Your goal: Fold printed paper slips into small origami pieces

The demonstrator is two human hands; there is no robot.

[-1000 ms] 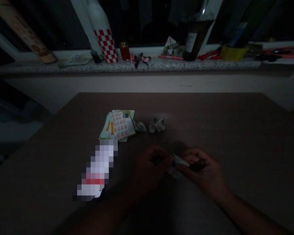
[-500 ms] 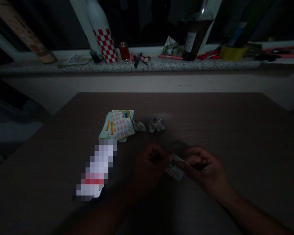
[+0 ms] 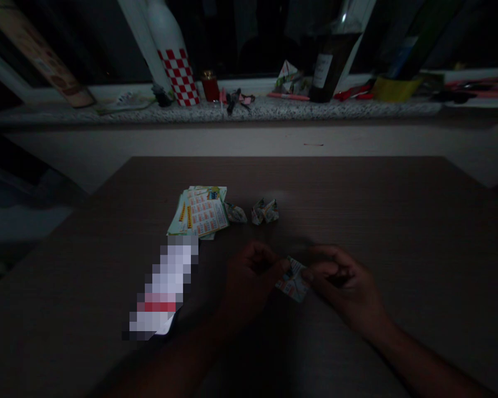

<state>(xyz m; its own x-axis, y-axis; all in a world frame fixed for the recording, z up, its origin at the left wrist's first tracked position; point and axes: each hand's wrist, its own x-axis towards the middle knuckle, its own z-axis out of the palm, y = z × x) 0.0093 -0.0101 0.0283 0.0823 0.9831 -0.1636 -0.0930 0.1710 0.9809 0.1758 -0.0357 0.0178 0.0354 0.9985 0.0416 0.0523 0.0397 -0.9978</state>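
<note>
A small folded paper square (image 3: pixel 294 286) with coloured print and crease lines is held over the table between both hands. My left hand (image 3: pixel 253 282) pinches its left corner between thumb and fingers. On the opposite side my right hand (image 3: pixel 342 282) grips the right corner, thumb on top. Beyond the hands lie folded paper pieces (image 3: pixel 265 211), standing up in points, and another folded paper (image 3: pixel 235 213) that touches a stack of printed paper sheets (image 3: pixel 207 215). The scene is dim, so the fingertips are hard to make out.
Left of my hands lies a lit, pixelated phone-like object (image 3: pixel 166 287) on the wooden table (image 3: pixel 377 193). On the stone windowsill (image 3: pixel 249 113) behind stand a red-and-white checkered bottle (image 3: pixel 178 66), a small red jar (image 3: pixel 209 87), a dark tube (image 3: pixel 327 69) and a yellow container (image 3: pixel 396 89).
The paper square has shifted slightly left and turned, now showing more of its creased face. Both hands moved a little with it, keeping their pinch.
</note>
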